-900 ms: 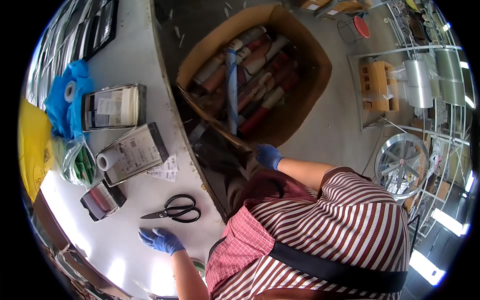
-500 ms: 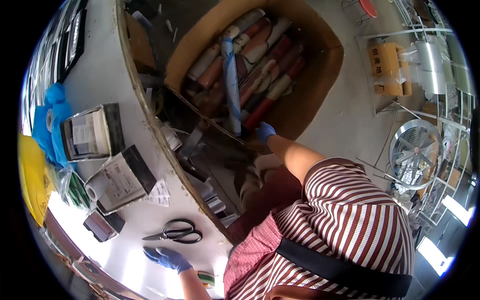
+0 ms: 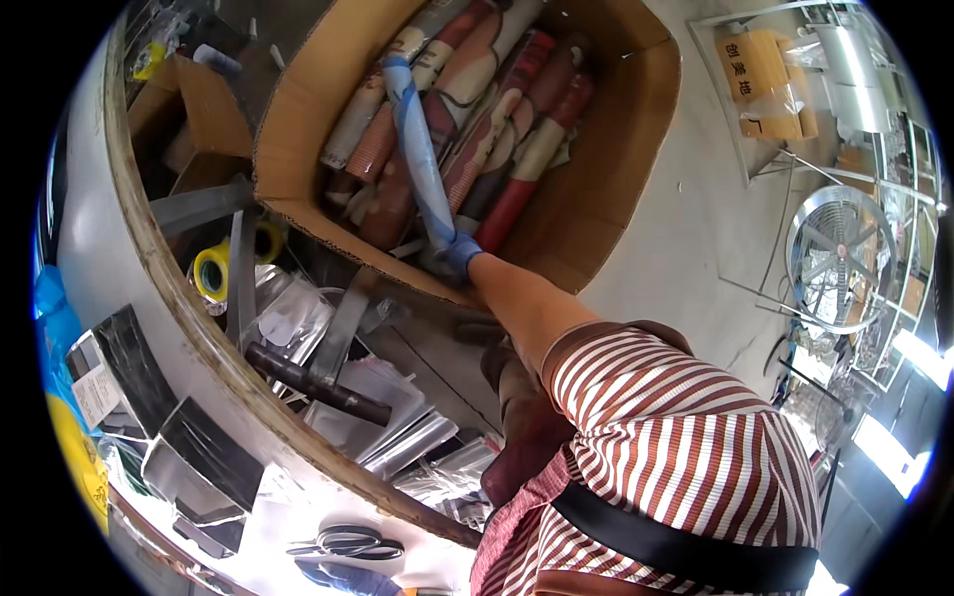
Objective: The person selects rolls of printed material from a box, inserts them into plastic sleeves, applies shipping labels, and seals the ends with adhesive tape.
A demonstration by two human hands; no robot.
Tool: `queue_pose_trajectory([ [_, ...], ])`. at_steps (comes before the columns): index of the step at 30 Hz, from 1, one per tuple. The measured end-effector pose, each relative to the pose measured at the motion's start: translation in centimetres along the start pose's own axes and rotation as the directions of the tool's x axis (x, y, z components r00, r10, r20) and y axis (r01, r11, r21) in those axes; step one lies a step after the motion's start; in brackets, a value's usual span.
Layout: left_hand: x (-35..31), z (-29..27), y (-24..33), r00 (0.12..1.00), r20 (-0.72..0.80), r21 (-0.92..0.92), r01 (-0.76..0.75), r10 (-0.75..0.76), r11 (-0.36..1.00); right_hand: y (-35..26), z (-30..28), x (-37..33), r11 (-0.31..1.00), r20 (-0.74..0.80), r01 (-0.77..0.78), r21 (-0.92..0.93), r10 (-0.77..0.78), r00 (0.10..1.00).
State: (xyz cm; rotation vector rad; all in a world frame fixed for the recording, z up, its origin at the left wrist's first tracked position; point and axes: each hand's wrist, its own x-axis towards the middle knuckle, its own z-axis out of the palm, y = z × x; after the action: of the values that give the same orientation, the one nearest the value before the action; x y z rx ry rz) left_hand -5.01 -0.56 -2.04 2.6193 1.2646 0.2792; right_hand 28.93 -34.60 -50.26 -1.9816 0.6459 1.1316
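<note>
A large cardboard box (image 3: 636, 149) stands open beyond the table, with several patterned rolls in it, mostly red, brown and cream. Across them slants a light-blue patterned roll (image 3: 419, 149). My right hand (image 3: 460, 256), in a blue glove, is closed around the lower end of that roll at the box's near edge; its fingertips are partly hidden. At the bottom of the view, my gloved left hand (image 3: 343, 578) lies stretched out on the table, its fingers blurred. Black-handled scissors (image 3: 348, 542) lie just beyond it.
The table edge (image 3: 214, 343) curves between me and the box. On the table sit black-and-grey open containers (image 3: 199, 462) and a yellow bag (image 3: 75, 462). Below are a dark metal tube (image 3: 318, 382), clear plastic film (image 3: 412, 442) and yellow tape (image 3: 212, 272). A fan (image 3: 840, 256) stands right.
My right hand has moved left from beside the red roll onto the light-blue roll's end. The view has shifted, so the box looks nearer and the left hand sits lower.
</note>
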Motion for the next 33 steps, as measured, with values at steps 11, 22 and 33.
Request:
queue_pose_trajectory([
  [11,3.6,4.3,2.9,0.998,-0.002,-0.004,-0.061,0.061,0.998,-6.7,-15.9,-18.3,0.628,-0.093,0.306,0.716,-0.348,0.933],
  [22,5.5,6.8,5.3,0.995,0.004,0.008,-0.098,0.098,0.995,-19.9,-11.4,-25.4,0.436,-0.206,0.374,0.819,-0.385,0.9],
  [33,6.2,7.3,5.3,0.995,0.017,0.019,-0.094,0.093,0.995,-6.8,-11.0,-18.3,0.86,-0.158,0.405,0.31,-0.374,0.914],
])
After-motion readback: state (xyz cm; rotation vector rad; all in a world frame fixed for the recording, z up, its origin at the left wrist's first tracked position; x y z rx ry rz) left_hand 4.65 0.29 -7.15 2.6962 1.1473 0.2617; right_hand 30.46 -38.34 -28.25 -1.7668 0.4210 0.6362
